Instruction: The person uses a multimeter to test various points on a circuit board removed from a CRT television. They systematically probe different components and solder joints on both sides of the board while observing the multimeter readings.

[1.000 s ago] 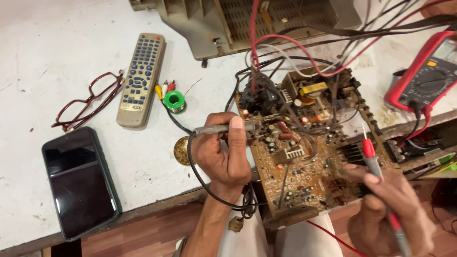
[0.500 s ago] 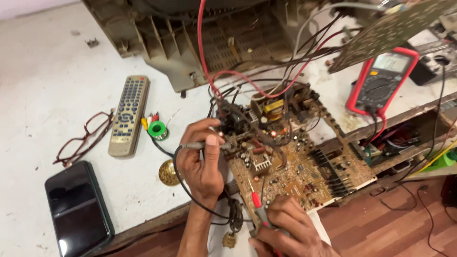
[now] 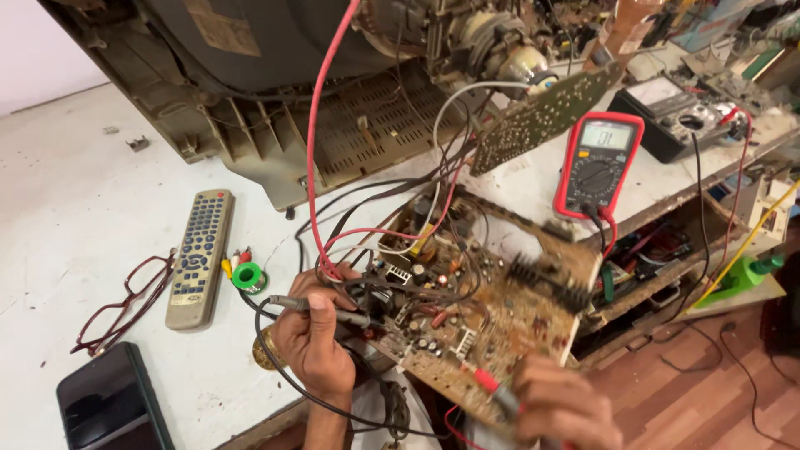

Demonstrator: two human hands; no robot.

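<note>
Where half a second ago showed mostly table, now shows more of the open television shell (image 3: 275,125) behind. Left hand (image 3: 312,346) still over the near-left corner of the brown circuit board (image 3: 492,317), fingers wrapped round a grey soldering iron (image 3: 321,308) pointing right at the components. Right hand (image 3: 562,408) shifted right along the near edge, fingers closed on a red-tipped probe (image 3: 492,385) touching the board. Red multimeter (image 3: 598,162) beyond it, now nearer centre. Remote control (image 3: 200,257), red glasses (image 3: 125,304) and dark phone (image 3: 112,404) to the left on the white table (image 3: 75,208).
</note>
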